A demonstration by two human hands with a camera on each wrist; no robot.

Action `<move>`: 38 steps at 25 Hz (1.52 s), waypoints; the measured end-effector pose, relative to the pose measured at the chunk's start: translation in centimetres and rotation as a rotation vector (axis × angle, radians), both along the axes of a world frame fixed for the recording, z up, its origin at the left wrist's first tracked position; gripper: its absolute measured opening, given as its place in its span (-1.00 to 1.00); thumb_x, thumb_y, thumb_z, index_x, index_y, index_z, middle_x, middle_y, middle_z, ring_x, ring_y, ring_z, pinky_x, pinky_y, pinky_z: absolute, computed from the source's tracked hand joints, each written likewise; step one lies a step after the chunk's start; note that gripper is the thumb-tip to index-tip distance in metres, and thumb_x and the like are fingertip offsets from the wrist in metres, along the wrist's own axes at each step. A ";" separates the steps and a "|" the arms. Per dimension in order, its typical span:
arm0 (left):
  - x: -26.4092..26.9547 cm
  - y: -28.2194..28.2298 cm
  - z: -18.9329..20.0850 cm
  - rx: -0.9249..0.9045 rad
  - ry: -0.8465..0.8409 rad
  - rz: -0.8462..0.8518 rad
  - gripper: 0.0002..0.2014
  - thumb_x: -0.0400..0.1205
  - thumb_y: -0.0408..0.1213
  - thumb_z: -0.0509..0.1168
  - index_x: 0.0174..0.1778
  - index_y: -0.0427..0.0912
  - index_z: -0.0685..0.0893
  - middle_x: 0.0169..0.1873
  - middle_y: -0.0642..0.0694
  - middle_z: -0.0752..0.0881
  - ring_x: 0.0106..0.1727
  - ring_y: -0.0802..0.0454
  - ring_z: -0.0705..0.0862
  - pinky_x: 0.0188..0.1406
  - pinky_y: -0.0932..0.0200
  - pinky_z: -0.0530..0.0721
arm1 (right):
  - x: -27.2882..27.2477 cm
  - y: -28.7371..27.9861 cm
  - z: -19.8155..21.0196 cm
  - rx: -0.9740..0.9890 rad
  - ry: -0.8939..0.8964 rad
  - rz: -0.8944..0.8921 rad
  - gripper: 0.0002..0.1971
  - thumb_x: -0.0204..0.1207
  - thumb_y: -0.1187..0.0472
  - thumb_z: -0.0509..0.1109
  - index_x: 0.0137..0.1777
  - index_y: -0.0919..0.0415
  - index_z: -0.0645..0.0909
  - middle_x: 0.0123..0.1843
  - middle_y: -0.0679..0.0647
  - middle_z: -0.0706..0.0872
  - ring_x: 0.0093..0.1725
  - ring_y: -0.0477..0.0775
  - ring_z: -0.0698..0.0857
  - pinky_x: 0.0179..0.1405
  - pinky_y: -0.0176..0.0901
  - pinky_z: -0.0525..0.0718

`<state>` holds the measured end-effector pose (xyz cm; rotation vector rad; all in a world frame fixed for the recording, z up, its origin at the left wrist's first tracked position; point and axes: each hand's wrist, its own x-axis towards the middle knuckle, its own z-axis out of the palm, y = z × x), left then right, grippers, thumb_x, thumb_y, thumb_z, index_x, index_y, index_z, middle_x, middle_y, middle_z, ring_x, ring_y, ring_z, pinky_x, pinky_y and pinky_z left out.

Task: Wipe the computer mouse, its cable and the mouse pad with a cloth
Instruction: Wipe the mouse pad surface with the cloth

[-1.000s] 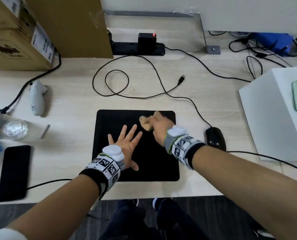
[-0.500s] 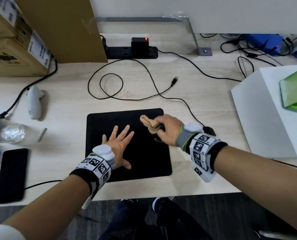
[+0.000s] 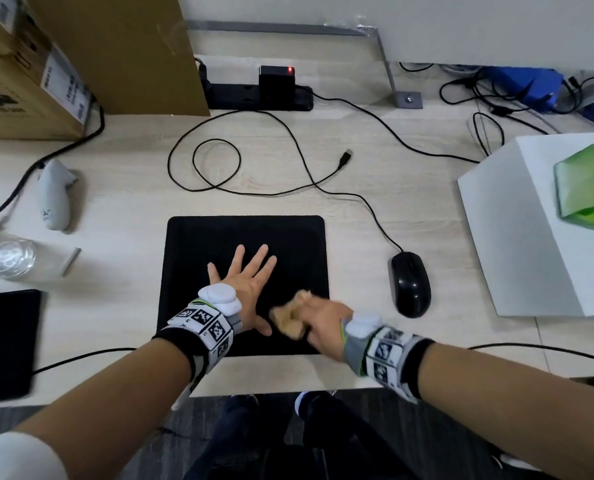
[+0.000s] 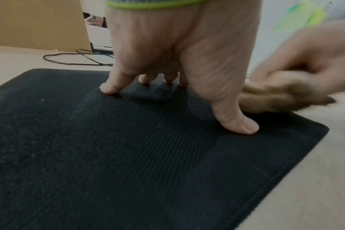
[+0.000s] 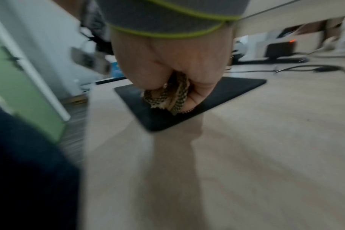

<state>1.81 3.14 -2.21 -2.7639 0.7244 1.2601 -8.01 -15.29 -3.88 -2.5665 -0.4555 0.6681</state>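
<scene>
While left hand (image 3: 245, 287) lies flat, pinning mouse pad (image 3: 219, 237) | right hand (image 3: 323, 322) grips cloth (image 3: 286, 318) | overlap strokes out to every edge, press evenly.

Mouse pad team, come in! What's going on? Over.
Left hand flat, pinning mouse pad. Right hand gripping cloth, wiping pad's near right corner. Mouse parked beside, clear.

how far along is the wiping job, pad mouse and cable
In hand: the right hand grips the cloth on the mouse pad near its front right corner, while the left hand presses the pad flat. Nothing shows as finished. The mouse and its cable lie beside the pad, untouched now; whether they were wiped cannot be told.
</scene>
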 end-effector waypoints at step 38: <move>0.0 0.1 -0.3 -0.055 -0.049 -0.018 0.33 0.21 0.20 0.58 0.62 0.17 -0.32 0.63 0.16 -0.40 0.64 -0.11 -0.40 0.53 -0.52 -0.12 | 2.7 -1.0 2.9 -0.017 -0.013 -0.070 -0.60 0.38 0.18 0.37 0.25 -0.01 0.63 0.08 0.07 0.69 0.03 0.22 0.71 -0.10 -0.11 0.66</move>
